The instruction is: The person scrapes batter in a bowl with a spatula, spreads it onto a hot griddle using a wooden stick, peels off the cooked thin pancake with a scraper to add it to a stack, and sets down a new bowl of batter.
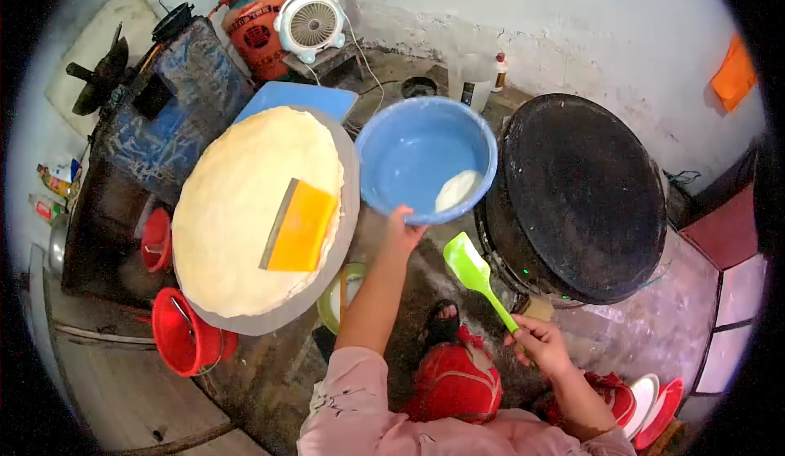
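Note:
My left hand (403, 229) grips the near rim of a blue plastic basin (413, 149), which is tilted toward me. A small mound of white batter or dough (458, 190) lies at the basin's lower right. In my right hand (538, 345) is the handle of a lime-green spatula (468, 261), its blade up and left, apart from the basin. To the left, a stack of thin pale flatbreads (237, 186) covers a round grey board. On the stack rests a yellow scraper (302, 227) with a dark edge.
A large round black griddle (582, 198) stands at right. Behind are a white fan (311, 24) and an orange gas cylinder (255, 35). Red buckets (176, 341) sit at lower left, white and red plates (646, 403) at lower right. A pale green container (350, 288) stands below the flatbreads.

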Demonstrator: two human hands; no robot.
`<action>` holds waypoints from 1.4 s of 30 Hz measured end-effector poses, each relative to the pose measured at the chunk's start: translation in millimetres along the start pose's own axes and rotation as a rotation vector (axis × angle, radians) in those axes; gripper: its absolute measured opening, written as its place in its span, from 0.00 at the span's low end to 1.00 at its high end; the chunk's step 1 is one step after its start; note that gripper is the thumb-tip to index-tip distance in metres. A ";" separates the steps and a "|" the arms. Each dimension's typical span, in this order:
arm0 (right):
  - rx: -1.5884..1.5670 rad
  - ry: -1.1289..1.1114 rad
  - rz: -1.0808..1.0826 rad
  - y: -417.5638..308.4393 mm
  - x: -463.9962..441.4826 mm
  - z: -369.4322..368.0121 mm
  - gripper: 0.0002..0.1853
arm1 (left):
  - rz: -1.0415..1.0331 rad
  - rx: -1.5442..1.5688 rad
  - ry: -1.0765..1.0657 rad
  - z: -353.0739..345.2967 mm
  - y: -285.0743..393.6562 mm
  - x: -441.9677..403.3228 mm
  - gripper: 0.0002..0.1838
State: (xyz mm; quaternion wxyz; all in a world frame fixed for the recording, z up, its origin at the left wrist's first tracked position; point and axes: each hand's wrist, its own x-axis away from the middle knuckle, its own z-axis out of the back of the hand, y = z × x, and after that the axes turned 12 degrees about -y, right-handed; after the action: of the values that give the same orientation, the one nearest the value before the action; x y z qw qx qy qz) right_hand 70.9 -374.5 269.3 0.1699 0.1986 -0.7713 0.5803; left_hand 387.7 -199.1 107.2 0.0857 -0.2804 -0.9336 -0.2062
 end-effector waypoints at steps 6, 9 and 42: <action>0.144 0.000 -0.040 40.1 -46.0 13.9 0.19 | 0.122 -0.180 0.396 62.9 -18.3 42.6 0.20; 0.265 -0.005 -0.082 55.7 -72.5 10.0 0.20 | 0.091 -0.159 0.232 93.7 -41.4 73.3 0.31; 0.500 -0.547 -0.139 150.6 -226.3 -38.5 0.20 | 0.057 -1.310 0.055 32.2 -48.1 262.8 0.19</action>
State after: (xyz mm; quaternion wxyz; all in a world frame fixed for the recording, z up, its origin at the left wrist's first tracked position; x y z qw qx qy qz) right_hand 191.6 -275.5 43.5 -0.0570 0.4334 -0.6072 0.6635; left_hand 141.8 -93.4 134.4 -0.0735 -0.2937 -0.6044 -0.7369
